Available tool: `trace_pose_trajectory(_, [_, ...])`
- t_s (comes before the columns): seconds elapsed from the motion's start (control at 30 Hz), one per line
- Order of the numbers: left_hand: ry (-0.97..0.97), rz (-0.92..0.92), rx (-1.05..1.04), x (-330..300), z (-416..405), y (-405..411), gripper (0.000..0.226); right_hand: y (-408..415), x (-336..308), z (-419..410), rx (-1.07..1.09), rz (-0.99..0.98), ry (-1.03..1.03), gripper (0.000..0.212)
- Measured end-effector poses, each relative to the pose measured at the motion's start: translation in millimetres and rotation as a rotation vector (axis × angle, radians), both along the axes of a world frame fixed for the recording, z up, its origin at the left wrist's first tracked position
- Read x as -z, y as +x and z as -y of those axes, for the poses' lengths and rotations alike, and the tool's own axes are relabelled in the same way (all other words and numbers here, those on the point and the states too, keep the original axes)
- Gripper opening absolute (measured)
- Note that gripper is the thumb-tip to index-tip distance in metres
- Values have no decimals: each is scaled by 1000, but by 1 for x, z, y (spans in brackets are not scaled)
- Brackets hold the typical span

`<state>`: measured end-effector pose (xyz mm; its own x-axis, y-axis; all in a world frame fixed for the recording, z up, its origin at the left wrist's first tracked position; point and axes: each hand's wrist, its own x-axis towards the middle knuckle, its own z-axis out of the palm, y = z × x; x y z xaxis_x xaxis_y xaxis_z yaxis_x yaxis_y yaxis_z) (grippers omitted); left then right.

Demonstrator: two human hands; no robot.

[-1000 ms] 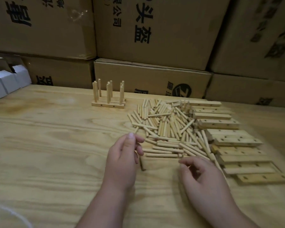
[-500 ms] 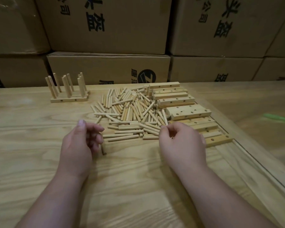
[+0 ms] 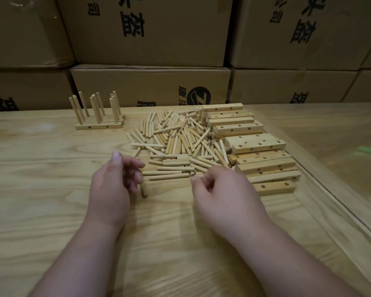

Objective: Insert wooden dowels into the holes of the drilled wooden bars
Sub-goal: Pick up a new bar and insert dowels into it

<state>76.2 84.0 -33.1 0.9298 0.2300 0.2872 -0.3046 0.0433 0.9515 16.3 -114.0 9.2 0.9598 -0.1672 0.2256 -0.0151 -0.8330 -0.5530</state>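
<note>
1. The left hand (image 3: pixel 110 185) hovers over the table (image 3: pixel 41 200) just left of the near edge of the dowel pile (image 3: pixel 176 144). Its fingers are loosely curled, and a single dowel (image 3: pixel 143 189) stands close to upright right beside the fingertips. Whether the grip actually pinches that dowel I cannot tell; the fingers hide the contact.
2. The right hand (image 3: pixel 225 196) sits just near of the pile, thumb and forefinger drawn together. Nothing shows between them, so I cannot tell if they hold anything.
3. The loose bars (image 3: pixel 255 144) lie stacked to the right of the pile, long axes running left to right, holes facing up and near. The closest bar (image 3: pixel 273 187) is just right of the right hand.
4. One finished set (image 3: pixel 99 123), with dowels upright in it, stands at the far left.
5. The deciding relation, as I judge it: the right hand is nearer the bars, while the left is nearer the single dowel. A bar would need to come left, toward the middle, and the dowel's axis must stand square to the bar's drilled face.
</note>
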Motion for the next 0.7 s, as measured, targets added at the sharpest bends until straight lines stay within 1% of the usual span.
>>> trace_pose_trajectory(0.1, [20,18,-12,0,1,-2,51,-7,3,-12,-301,-20,87,22])
trace_pose_trajectory(0.17, [47,29,-23,0,1,-3,45,-9,5,-16,-429,7,86,15])
trace_pose_trajectory(0.23, [58,31,-25,-1,0,-4,42,-5,6,-12,-401,81,82,12])
trace_pose_trajectory(0.3, [51,26,-17,-1,0,-4,40,2,3,2,-256,115,34,10])
trace_pose_trajectory(0.37, [44,22,-3,-2,0,-5,40,9,-3,21,-113,68,-94,9])
trace_pose_trajectory(0.47, [50,20,6,-2,0,-5,41,13,-13,46,-8,-93,-223,7])
trace_pose_trajectory(0.6, [51,32,15,-3,1,-6,40,8,-18,54,-36,-258,-259,12])
trace_pose_trajectory(0.7, [83,58,31,-3,3,-9,40,8,-14,49,-151,-289,-266,24])
